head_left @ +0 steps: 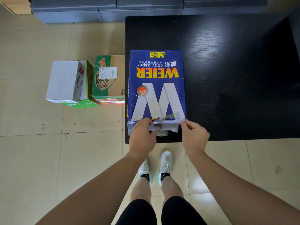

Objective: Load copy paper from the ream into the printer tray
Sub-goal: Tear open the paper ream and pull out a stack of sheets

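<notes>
A blue ream of copy paper (156, 85) with a big white W and orange lettering lies flat on the black table (235, 70), at its near left corner. The wrapper's near end is torn, and a white flap (165, 126) hangs loose there. My left hand (142, 137) pinches the wrapper flap at the ream's near left. My right hand (194, 135) pinches the same flap at the near right corner. No printer or tray is in view.
Cardboard boxes stand on the tiled floor left of the table: a white one (65, 82), a green one (88, 88) and a brown-green one (108, 78). Grey cabinets (107, 10) run along the far wall. My feet (155, 168) are just under the table's near edge.
</notes>
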Tool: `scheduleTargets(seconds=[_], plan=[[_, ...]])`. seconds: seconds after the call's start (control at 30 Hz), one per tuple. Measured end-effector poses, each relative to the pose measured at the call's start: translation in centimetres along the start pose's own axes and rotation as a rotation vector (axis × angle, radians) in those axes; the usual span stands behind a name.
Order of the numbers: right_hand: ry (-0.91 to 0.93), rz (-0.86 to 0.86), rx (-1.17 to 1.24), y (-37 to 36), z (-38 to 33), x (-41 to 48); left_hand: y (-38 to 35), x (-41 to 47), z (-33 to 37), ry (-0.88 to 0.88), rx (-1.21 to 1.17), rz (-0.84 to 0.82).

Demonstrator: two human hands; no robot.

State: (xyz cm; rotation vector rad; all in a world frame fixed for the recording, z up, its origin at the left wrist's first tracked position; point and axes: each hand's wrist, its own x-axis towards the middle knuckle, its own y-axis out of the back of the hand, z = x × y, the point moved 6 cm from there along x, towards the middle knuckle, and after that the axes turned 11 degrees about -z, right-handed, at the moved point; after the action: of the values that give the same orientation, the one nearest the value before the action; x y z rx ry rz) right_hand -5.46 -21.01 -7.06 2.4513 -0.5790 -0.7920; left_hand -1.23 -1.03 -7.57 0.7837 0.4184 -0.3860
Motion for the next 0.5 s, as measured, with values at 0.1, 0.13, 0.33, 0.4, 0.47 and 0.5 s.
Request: scheduleTargets(seconds=[0.1, 0.13, 0.33, 0.4, 0.47, 0.5], plan=[[-0.013, 0.016, -0.014, 0.0, -0.3, 0.0, 0.9, 0.5, 0.6, -0.054, 0.089, 0.012], [-0.016, 0.023, -0.015, 0.1, -0.3, 0.0, 1.3, 0.8, 0.8, -0.071, 0.107, 0.023], [-0.038, 0.042, 0.019, -0.1, -0.6, -0.5, 2.2, 2.5, 1.9, -0.101, 0.23, 0.013], [-0.044, 0.046, 0.037, -0.2, -0.6, -0.7, 2.1, 2.8, 2.0, -0.112, 0.281, -0.016], [-0.062, 0.051, 0.055, -0.3, -0.6, -0.7, 2.1, 3.1, 2.0, -0.119, 0.315, -0.042], [-0.072, 0.057, 0.062, -0.3, -0.5, -0.7, 2.1, 3.2, 2.0, -0.115, 0.319, -0.049]])
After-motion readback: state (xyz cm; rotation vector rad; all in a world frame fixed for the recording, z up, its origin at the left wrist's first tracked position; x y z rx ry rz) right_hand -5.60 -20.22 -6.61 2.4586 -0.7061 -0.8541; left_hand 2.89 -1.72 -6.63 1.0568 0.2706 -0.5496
